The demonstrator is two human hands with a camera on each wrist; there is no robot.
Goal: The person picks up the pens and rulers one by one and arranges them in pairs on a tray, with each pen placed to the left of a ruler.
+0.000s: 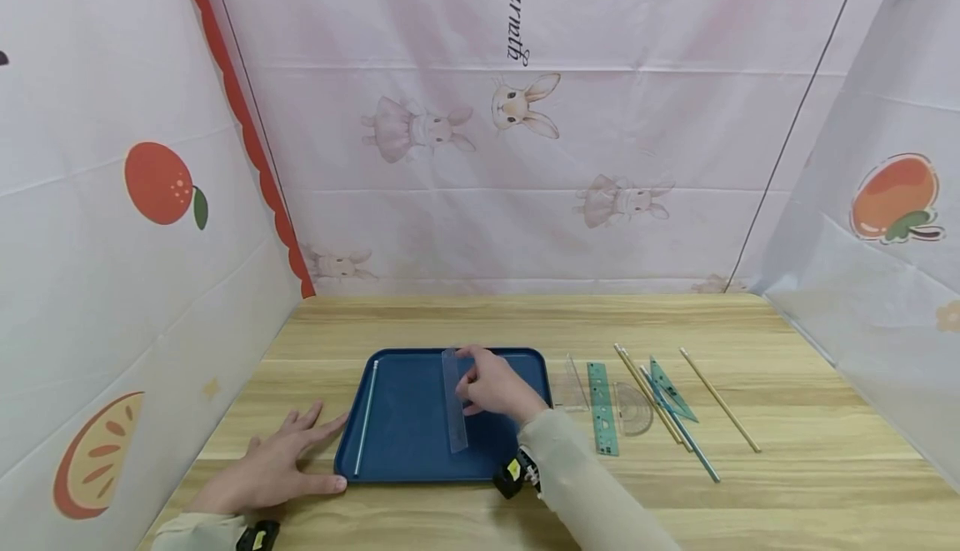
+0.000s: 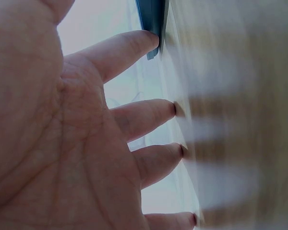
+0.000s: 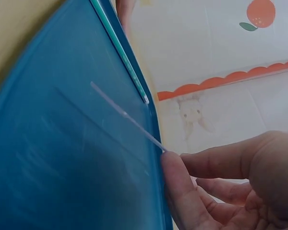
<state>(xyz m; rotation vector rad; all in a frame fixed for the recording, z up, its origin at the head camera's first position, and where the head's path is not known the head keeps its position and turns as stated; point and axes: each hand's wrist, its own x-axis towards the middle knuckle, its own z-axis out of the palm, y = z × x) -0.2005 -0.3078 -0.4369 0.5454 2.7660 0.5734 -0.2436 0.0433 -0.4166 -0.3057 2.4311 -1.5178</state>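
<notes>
In the head view a clear ruler (image 1: 454, 405) hangs over the middle of a blue tray (image 1: 408, 451), pinched near its far end by my right hand (image 1: 491, 386). The right wrist view shows this ruler (image 3: 127, 116) edge-on, with its shadow on the tray beside it. Along the tray's left side lies a teal pencil (image 1: 365, 418). My left hand (image 1: 281, 461) is spread on the table, its thumb and index finger at the tray's left edge. From the left wrist, its fingertips meet the wood and the index finger reaches the tray rim (image 2: 153, 28).
Right of the tray lie a clear set square (image 1: 575, 388), a green ruler (image 1: 602, 409), a clear protractor (image 1: 634, 409), a green set square (image 1: 672, 391), a blue pencil (image 1: 693, 443) and several gold pencils, one of them apart (image 1: 720, 398). Printed cloth walls surround the wooden table (image 1: 480, 322).
</notes>
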